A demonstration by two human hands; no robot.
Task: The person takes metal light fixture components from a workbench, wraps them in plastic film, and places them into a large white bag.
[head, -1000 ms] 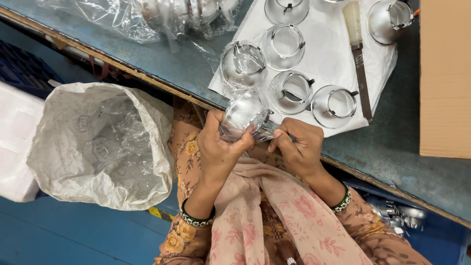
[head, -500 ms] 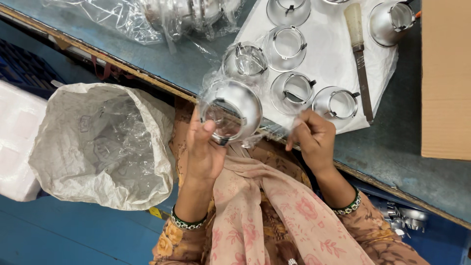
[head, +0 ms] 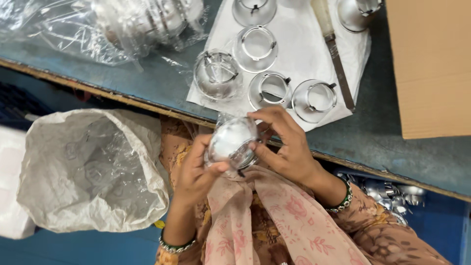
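Landmark: white sheet [head: 299,54] on the blue bench [head: 387,137]; all places are given from it.
Held part: shiny metal cup [head: 231,142] in a clear plastic wrap, off the sheet's near edge, above the lap.
Left hand [head: 196,174]: grip clamped on the cup from below, thumb on its rim.
Right hand [head: 287,147]: grip closed on the cup's far side, fingertips pinching wrap and rim.
On the sheet: five bare metal cups in view, one wrapped cup [head: 216,74] at its left edge, a flat blade tool [head: 336,49] along its right side.
Left of the sheet, below bench level: open white sack [head: 91,169].
Risk: slick film may slide on polished metal; a loose pinch could drop the cup to the lap or floor.
Change from half a second earlier: the right hand, then off the cup, now grips it; the cup sits lower.
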